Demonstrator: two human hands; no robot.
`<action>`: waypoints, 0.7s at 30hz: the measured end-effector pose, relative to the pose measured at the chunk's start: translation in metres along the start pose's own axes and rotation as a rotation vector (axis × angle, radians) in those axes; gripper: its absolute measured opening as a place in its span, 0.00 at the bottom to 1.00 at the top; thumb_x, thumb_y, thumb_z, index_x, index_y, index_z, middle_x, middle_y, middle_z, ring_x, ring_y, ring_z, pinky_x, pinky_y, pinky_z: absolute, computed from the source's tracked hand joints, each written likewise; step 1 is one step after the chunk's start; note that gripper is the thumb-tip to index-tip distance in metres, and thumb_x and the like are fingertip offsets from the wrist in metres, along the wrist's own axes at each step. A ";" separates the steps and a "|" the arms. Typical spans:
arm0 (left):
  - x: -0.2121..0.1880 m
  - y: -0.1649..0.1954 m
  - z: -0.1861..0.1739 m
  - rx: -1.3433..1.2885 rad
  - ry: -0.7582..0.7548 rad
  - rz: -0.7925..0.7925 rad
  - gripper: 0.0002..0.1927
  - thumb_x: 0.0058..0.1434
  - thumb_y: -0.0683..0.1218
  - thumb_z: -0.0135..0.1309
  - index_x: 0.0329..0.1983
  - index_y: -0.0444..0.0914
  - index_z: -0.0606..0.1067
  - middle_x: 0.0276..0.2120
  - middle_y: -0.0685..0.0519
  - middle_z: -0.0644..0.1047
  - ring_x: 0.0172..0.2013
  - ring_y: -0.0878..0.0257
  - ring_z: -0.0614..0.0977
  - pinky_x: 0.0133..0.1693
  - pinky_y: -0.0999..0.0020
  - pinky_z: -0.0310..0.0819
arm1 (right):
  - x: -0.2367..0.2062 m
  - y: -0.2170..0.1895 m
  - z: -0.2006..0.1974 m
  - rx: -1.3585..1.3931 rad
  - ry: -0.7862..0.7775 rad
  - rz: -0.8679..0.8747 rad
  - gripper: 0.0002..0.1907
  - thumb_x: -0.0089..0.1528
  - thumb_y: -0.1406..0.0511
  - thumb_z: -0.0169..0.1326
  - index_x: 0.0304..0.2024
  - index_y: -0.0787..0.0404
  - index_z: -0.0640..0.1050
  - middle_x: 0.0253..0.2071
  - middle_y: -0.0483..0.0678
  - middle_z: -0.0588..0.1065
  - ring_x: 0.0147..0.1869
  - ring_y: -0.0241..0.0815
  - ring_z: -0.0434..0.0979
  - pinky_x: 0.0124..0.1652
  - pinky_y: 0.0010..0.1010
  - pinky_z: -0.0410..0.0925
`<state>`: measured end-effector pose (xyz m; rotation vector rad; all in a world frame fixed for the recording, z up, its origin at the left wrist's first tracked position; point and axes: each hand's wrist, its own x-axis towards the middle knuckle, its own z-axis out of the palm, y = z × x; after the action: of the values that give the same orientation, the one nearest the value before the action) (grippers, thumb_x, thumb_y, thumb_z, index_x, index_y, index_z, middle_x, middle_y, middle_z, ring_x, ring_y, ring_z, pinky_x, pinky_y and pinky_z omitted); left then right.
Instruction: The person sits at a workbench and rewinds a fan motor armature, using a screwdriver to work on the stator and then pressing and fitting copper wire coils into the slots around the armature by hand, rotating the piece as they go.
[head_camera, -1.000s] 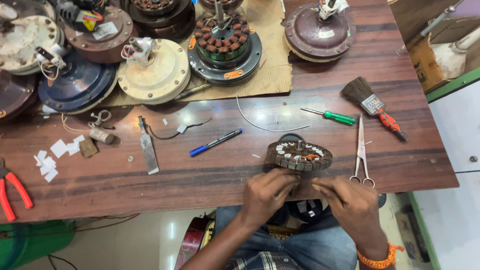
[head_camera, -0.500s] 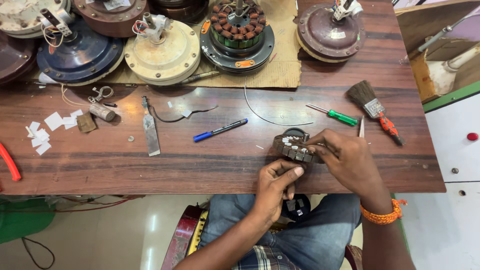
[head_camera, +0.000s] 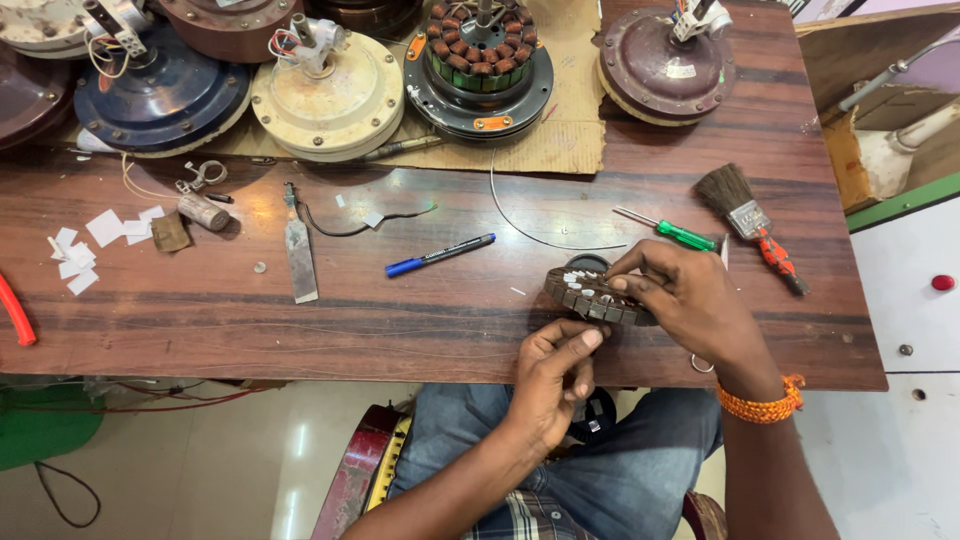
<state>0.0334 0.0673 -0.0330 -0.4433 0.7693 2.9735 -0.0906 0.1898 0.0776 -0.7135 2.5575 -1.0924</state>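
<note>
Since half a second ago, both hands have shifted: my left hand (head_camera: 553, 375) has dropped off the stator core (head_camera: 598, 296) to the table's near edge (head_camera: 300, 365), fingers curled together on nothing I can see. My right hand (head_camera: 685, 295) now covers the core's right side, fingers pressed together on its slots. The core sits tilted just inside that near edge; held one-handed, I judge it could tip or slide off onto my lap. Scissors (head_camera: 703, 362) lie under my right wrist. Farther back lie the blue pen (head_camera: 440, 254), green screwdriver (head_camera: 680, 235) and brush (head_camera: 745, 212).
</note>
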 end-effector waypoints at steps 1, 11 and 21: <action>0.000 0.000 0.000 -0.026 -0.005 -0.015 0.09 0.64 0.42 0.61 0.43 0.32 0.77 0.34 0.52 0.80 0.17 0.73 0.70 0.18 0.79 0.54 | 0.002 0.002 0.000 0.023 -0.018 0.022 0.06 0.61 0.68 0.60 0.39 0.64 0.82 0.26 0.45 0.77 0.30 0.30 0.70 0.30 0.28 0.67; -0.001 -0.001 0.004 0.015 0.007 -0.016 0.10 0.63 0.43 0.60 0.43 0.32 0.77 0.41 0.50 0.81 0.17 0.73 0.70 0.17 0.80 0.56 | 0.013 0.038 -0.005 0.213 -0.108 0.087 0.06 0.62 0.68 0.59 0.39 0.66 0.81 0.28 0.42 0.77 0.32 0.28 0.72 0.30 0.24 0.68; 0.013 -0.014 0.003 -0.032 0.100 0.010 0.07 0.64 0.43 0.59 0.40 0.35 0.76 0.38 0.51 0.81 0.16 0.72 0.69 0.17 0.79 0.54 | 0.025 0.078 -0.003 -0.018 0.217 0.075 0.07 0.66 0.67 0.60 0.41 0.67 0.81 0.28 0.45 0.74 0.32 0.31 0.67 0.33 0.28 0.63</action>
<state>0.0214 0.0802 -0.0407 -0.5957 0.7346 2.9963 -0.1387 0.2245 0.0217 -0.5236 2.7524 -1.1814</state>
